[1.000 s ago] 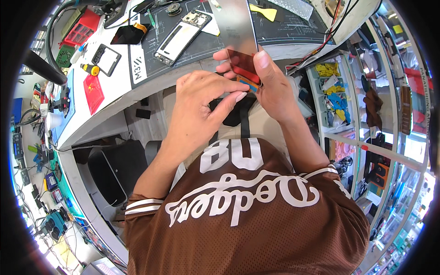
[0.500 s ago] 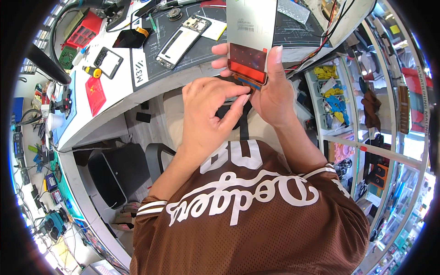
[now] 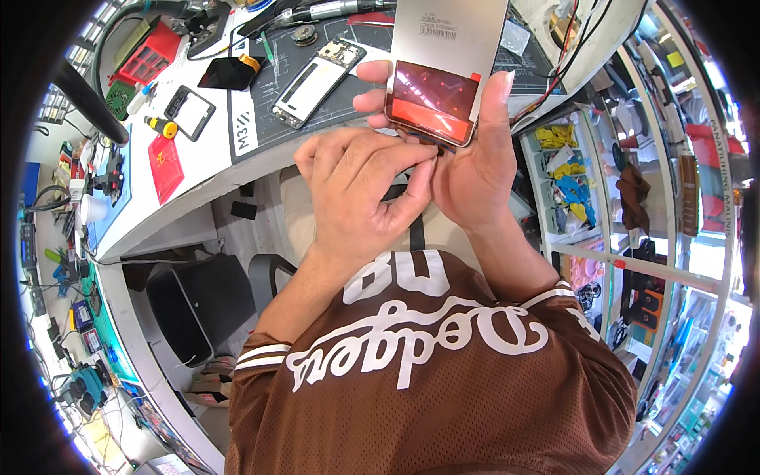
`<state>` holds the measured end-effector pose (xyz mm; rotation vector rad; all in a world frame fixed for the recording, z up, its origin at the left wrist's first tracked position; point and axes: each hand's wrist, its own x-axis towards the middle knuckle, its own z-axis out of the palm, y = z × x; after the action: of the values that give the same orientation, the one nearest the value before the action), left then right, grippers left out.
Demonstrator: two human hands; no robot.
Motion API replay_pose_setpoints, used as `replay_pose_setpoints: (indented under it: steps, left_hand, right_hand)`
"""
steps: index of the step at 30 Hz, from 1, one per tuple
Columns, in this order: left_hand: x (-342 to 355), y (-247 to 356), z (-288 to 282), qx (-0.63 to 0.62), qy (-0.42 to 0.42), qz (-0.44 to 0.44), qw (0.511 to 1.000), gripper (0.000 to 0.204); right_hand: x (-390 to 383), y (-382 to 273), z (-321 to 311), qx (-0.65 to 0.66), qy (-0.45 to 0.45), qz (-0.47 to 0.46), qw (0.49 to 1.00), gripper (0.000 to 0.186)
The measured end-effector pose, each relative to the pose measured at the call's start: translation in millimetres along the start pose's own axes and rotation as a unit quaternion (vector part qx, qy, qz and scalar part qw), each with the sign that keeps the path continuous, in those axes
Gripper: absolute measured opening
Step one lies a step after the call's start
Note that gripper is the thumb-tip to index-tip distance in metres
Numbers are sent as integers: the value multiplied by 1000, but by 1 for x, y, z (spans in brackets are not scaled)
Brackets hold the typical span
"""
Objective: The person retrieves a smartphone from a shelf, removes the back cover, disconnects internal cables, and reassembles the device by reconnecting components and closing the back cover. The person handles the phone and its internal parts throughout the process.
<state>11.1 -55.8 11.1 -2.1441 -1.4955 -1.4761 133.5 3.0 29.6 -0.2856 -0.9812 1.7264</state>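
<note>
In front of the chest, above the near edge of the white workbench [image 3: 198, 170], the right hand [image 3: 475, 170] holds a flat phone screen panel [image 3: 445, 67] upright, its silvery back towards the camera and a red-tinted strip across its lower end; the thumb lies up the panel's right edge, and the fingertips [image 3: 372, 75] curl round the left edge, so the hand is closed on the panel from both sides. The left hand [image 3: 356, 190] sits just below and to the left of the panel's lower end, its fingers bent and drawn together, with the thumb and forefinger pinched at the panel's bottom edge where a small dark part shows; whether they grip that part or only press on it cannot be told. The two hands touch each other under the panel. On the dark work mat [image 3: 317, 47] beyond the hands lies a phone frame [image 3: 317, 73] with its inside exposed, well apart from the held panel. Farther left on the bench are a small black framed piece [image 3: 188, 112], a yellow-handled screwdriver [image 3: 162, 127], a red booklet [image 3: 166, 166] and a red tray [image 3: 150, 59]. At the right stand glass shelves [image 3: 570, 174] with yellow and blue parts, and below the bench sits a black bin [image 3: 198, 305]
</note>
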Motion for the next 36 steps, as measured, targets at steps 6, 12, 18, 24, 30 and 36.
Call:
replay_pose_setpoints:
  steps: [6, 12, 18, 24, 30, 36]
  left_hand:
    - [3, 1, -1, -31, -4, -31, 999, 23]
    - [4, 5, -3, -29, -11, -43, 999, 21]
    - [1, 3, 1, 5, 15, -27, 1000, 25]
    - [0, 1, 3, 8, 50, -14, 999, 28]
    - [2, 0, 4, -5, 46, -31, 998, 29]
    - [2, 1, 6, -35, 40, -62, 997, 26]
  right_hand:
    - [3, 0, -2, -15, -22, 0, 1000, 92]
    - [3, 0, 1, -33, -18, 1, 999, 93]
    - [5, -3, 5, -39, -7, -3, 999, 91]
    - [6, -2, 9, 10, -8, 2, 1000, 88]
    - [8, -1, 6, -17, -20, 22, 999, 94]
    - [9, -2, 7, 15, -19, 29, 999, 94]
